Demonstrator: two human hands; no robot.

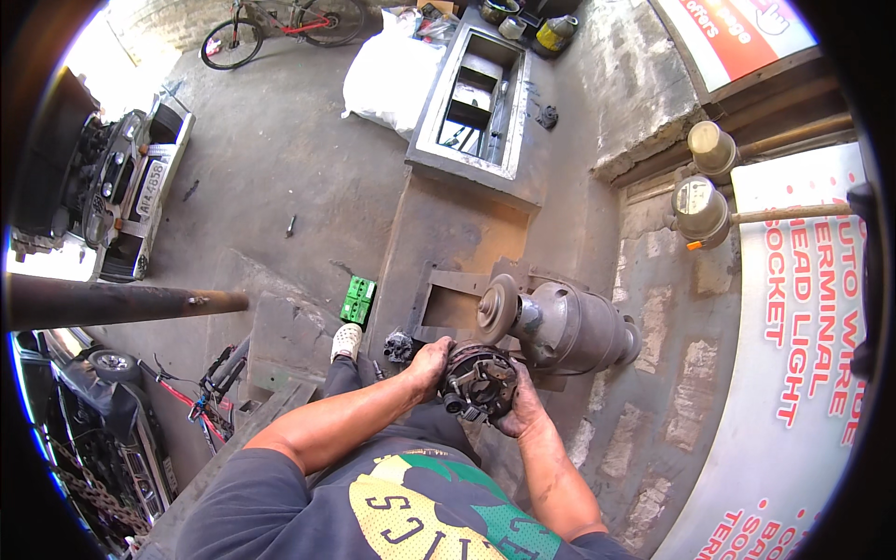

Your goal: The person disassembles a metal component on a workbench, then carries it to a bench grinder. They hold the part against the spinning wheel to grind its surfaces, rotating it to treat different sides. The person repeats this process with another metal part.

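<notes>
In front of my body, both hands hold a round, dark, greasy alternator (479, 385), its inner parts facing up. My left hand (431, 364) is closed on its left rim, and my right hand (521, 408) grips its right side from below; some fingers are hidden under it. Just beyond the alternator stands a grey bench grinder (574, 327) with a round wheel (497, 308) on its left end. A small black part (399, 345) lies left of my left hand. The wheel is close to the alternator, but I cannot tell whether they touch.
A green car battery (357, 301) sits on the floor by my shoe. Farther off is an open metal tray box (434, 159) with tools inside. A thick pole (131, 303) crosses at left, near vehicles and bicycles. Meters (700, 210) jut from the right wall.
</notes>
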